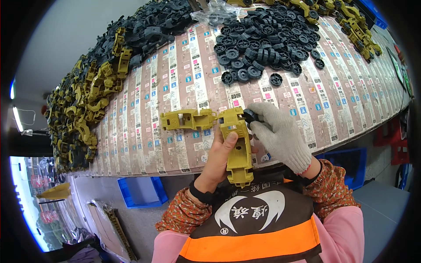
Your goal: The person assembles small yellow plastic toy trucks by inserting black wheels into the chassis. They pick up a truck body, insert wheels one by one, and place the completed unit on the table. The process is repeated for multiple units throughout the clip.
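My bare left hand point(220, 153) is closed around a yellow plastic toy-vehicle chassis point(239, 155), its thumb pressed on the top face. The chassis is held lengthwise near the table's front edge. In my gloved right hand point(277, 133) a small black toy wheel point(250, 115) is pinched between thumb and fingers, against the right side of the chassis near its far end. Whether the wheel is seated there I cannot tell. Just left of my hands lies another yellow chassis point(188, 119), flat on the table, close to the held one.
A heap of black wheels point(267, 37) covers the table's far middle. Yellow and black vehicle parts point(94, 87) pile along the left side; more yellow chassis point(357, 33) lie far right. A clear plastic bag point(217, 13) is at the back. Blue crates point(142, 191) stand below the front edge.
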A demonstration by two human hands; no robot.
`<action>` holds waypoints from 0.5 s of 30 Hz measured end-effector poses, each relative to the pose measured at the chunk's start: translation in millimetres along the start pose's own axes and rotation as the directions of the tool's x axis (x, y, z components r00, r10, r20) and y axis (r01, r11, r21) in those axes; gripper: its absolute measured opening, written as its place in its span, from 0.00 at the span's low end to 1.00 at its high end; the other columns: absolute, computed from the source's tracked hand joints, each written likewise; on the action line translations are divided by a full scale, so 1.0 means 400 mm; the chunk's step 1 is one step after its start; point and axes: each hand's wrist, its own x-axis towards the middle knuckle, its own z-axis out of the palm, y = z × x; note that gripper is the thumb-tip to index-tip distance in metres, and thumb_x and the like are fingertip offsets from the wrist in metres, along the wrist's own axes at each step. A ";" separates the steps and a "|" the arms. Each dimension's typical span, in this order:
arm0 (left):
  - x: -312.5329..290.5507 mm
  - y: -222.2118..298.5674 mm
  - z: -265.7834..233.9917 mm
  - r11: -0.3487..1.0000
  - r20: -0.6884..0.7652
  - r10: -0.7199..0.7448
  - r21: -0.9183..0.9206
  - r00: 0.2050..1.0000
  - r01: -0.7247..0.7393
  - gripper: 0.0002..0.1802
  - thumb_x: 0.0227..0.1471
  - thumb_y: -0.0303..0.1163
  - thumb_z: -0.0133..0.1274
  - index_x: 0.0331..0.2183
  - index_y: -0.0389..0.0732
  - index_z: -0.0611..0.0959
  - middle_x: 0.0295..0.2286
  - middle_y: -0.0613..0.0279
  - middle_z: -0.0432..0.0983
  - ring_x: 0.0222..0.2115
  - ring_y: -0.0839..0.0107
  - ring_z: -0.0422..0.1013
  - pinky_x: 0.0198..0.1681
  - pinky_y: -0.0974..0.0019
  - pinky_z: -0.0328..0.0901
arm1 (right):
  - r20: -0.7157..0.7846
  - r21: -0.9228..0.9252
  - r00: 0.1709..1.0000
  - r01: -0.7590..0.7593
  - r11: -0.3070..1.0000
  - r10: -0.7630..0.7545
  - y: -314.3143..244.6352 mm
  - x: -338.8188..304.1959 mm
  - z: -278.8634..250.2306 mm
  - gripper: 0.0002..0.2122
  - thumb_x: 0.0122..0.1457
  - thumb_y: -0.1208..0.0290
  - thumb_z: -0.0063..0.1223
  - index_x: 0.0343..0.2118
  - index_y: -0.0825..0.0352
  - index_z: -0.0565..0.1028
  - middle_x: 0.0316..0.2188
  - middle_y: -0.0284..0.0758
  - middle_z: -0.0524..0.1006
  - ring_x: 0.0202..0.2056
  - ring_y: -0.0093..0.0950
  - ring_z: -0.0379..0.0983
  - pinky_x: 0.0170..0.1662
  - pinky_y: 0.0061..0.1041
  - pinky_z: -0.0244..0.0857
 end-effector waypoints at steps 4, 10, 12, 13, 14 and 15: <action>0.012 -0.037 0.022 0.984 -0.095 0.153 0.105 0.984 -0.143 0.39 0.68 0.50 0.55 0.68 0.48 0.56 0.52 0.53 0.74 0.46 0.59 0.80 0.43 0.55 0.81 | -0.035 -0.131 0.989 0.135 0.982 -0.141 0.012 -0.015 0.009 0.15 0.63 0.77 0.56 0.53 0.69 0.77 0.34 0.44 0.83 0.33 0.34 0.83 0.38 0.32 0.75; -0.001 -0.023 0.019 0.996 -0.047 0.066 0.069 0.997 -0.063 0.36 0.68 0.56 0.53 0.64 0.45 0.62 0.49 0.52 0.76 0.43 0.58 0.81 0.43 0.57 0.80 | 0.039 0.200 0.988 -0.153 0.968 0.148 0.019 0.000 -0.004 0.15 0.64 0.77 0.54 0.53 0.73 0.77 0.36 0.45 0.84 0.34 0.29 0.84 0.38 0.28 0.76; -0.002 -0.018 0.004 1.000 0.027 0.010 0.006 1.000 -0.010 0.38 0.67 0.55 0.55 0.64 0.44 0.60 0.49 0.52 0.75 0.44 0.58 0.81 0.42 0.57 0.80 | 0.055 0.280 0.959 -0.284 0.917 0.279 -0.021 0.003 -0.019 0.15 0.64 0.77 0.53 0.53 0.73 0.77 0.36 0.44 0.84 0.34 0.28 0.84 0.39 0.28 0.76; -0.004 -0.016 0.007 1.000 0.016 0.009 0.010 1.000 -0.009 0.37 0.67 0.56 0.55 0.63 0.44 0.62 0.48 0.51 0.75 0.43 0.57 0.81 0.41 0.57 0.81 | 0.069 0.318 0.937 -0.346 0.883 0.342 -0.037 0.006 -0.024 0.15 0.64 0.77 0.53 0.52 0.74 0.78 0.36 0.43 0.85 0.34 0.28 0.84 0.39 0.28 0.76; -0.008 -0.013 0.013 1.000 0.005 0.008 0.014 1.000 -0.008 0.36 0.66 0.57 0.55 0.62 0.44 0.63 0.47 0.51 0.75 0.43 0.56 0.81 0.41 0.57 0.81 | 0.059 0.287 0.939 -0.341 0.895 0.339 -0.036 0.008 -0.026 0.14 0.64 0.77 0.53 0.52 0.73 0.78 0.37 0.43 0.85 0.34 0.28 0.84 0.40 0.27 0.77; -0.011 -0.012 0.018 1.000 -0.007 0.005 0.019 1.000 -0.005 0.36 0.66 0.58 0.55 0.61 0.44 0.64 0.46 0.51 0.75 0.42 0.55 0.82 0.40 0.57 0.81 | 0.049 0.257 0.941 -0.337 0.906 0.336 -0.034 0.009 -0.029 0.14 0.65 0.77 0.53 0.52 0.73 0.78 0.37 0.42 0.85 0.35 0.28 0.84 0.40 0.27 0.77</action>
